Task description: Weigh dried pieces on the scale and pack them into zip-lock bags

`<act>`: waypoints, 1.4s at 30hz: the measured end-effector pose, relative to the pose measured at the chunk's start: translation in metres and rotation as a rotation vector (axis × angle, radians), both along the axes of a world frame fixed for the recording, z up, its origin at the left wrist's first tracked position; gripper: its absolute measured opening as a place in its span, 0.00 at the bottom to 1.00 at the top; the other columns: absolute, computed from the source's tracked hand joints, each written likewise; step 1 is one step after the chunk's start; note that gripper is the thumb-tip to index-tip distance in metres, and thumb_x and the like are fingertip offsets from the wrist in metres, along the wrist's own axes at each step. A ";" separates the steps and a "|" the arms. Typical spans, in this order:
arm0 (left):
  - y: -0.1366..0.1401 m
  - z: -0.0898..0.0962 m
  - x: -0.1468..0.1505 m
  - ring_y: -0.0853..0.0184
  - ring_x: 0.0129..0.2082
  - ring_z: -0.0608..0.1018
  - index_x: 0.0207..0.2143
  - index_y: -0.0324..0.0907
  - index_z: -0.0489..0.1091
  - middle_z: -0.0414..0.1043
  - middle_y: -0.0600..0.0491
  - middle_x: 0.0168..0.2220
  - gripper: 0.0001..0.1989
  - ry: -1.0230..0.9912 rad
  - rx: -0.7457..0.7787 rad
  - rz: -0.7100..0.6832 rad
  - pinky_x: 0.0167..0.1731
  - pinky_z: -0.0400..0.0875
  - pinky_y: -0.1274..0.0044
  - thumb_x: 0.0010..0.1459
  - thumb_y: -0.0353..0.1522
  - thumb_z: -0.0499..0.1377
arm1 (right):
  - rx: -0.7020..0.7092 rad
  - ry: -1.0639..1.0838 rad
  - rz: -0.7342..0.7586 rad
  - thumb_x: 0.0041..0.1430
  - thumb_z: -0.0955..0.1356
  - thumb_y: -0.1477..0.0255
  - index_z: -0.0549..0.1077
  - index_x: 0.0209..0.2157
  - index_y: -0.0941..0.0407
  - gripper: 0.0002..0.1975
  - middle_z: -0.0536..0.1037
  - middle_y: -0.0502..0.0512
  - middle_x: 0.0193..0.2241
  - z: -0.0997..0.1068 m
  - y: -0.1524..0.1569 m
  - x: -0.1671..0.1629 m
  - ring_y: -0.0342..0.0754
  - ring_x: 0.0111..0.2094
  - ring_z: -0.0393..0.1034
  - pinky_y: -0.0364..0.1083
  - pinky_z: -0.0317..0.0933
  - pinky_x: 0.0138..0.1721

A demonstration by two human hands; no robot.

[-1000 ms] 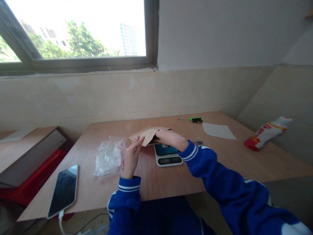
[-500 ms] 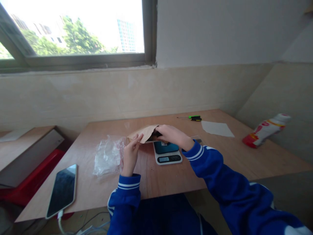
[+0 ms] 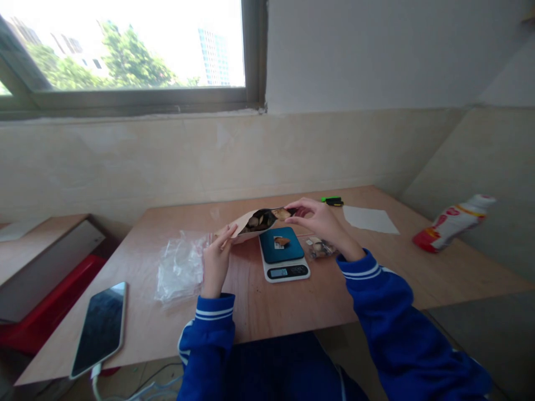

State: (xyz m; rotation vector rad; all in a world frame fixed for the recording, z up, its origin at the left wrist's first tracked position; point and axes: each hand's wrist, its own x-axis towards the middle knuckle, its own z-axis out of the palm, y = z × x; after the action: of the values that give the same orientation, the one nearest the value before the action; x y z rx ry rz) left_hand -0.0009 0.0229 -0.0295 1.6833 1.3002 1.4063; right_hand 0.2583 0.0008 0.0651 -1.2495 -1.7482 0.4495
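The right hand point(image 3: 320, 220) has drawn back to the mouth of the bag point(image 3: 243, 221), thumb and fingers pinching a slice point(image 3: 281, 214); half a second ago its fingertips were hidden inside. The left hand point(image 3: 217, 262) still grips the bag's near end. The scale point(image 3: 289, 254) now shows a brown piece point(image 3: 283, 241) on top, and a packet point(image 3: 321, 248) appears beside it.

The tilted tan bag point(image 3: 252, 234) gapes, brown pieces point(image 3: 256, 221) inside.

Room before scale point(image 3: 285, 255), plastic bags point(image 3: 180, 270) leftward
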 end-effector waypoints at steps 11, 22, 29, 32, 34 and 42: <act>0.003 0.005 -0.001 0.61 0.54 0.73 0.49 0.46 0.73 0.72 0.50 0.52 0.15 0.055 0.047 0.059 0.56 0.63 0.67 0.59 0.33 0.57 | -0.332 0.209 -0.026 0.41 0.74 0.56 0.79 0.34 0.59 0.23 0.81 0.58 0.34 -0.102 0.047 0.043 0.51 0.36 0.74 0.48 0.67 0.38; 0.002 0.004 -0.003 0.59 0.56 0.71 0.50 0.46 0.73 0.71 0.49 0.54 0.16 0.043 0.028 0.040 0.54 0.66 0.68 0.59 0.35 0.57 | -0.231 0.043 -0.063 0.49 0.70 0.55 0.80 0.36 0.58 0.21 0.80 0.59 0.36 -0.115 0.054 0.053 0.52 0.37 0.73 0.47 0.65 0.36; 0.005 0.001 0.000 0.61 0.52 0.74 0.50 0.46 0.72 0.73 0.50 0.51 0.16 0.058 0.054 0.062 0.55 0.64 0.67 0.60 0.35 0.56 | -0.256 -0.165 0.012 0.55 0.68 0.56 0.78 0.41 0.57 0.20 0.74 0.58 0.39 -0.115 0.006 0.047 0.49 0.37 0.71 0.47 0.65 0.38; 0.005 0.001 -0.001 0.61 0.52 0.74 0.50 0.46 0.72 0.74 0.51 0.51 0.16 0.060 0.052 0.049 0.54 0.65 0.67 0.60 0.35 0.55 | -0.125 -0.249 0.028 0.55 0.69 0.59 0.78 0.41 0.55 0.17 0.72 0.59 0.40 -0.124 0.002 0.039 0.53 0.44 0.69 0.52 0.64 0.47; 0.003 0.000 -0.001 0.61 0.53 0.73 0.50 0.47 0.72 0.73 0.51 0.52 0.17 0.063 0.034 0.046 0.53 0.66 0.68 0.60 0.36 0.55 | -0.057 -0.262 0.020 0.53 0.71 0.60 0.76 0.44 0.54 0.18 0.71 0.59 0.42 -0.126 0.003 0.036 0.55 0.48 0.67 0.55 0.62 0.51; -0.003 -0.002 0.003 0.61 0.55 0.72 0.50 0.47 0.72 0.70 0.50 0.55 0.16 0.061 0.033 0.047 0.53 0.67 0.68 0.60 0.36 0.55 | 0.175 -0.044 -0.020 0.63 0.63 0.65 0.72 0.43 0.54 0.12 0.72 0.58 0.43 -0.058 0.000 0.017 0.50 0.46 0.69 0.50 0.65 0.46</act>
State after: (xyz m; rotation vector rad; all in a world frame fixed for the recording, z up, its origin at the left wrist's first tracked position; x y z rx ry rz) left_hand 0.0021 0.0196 -0.0317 1.7404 1.3645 1.4205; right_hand 0.2749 0.0012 0.0072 -1.1584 -1.7695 0.2530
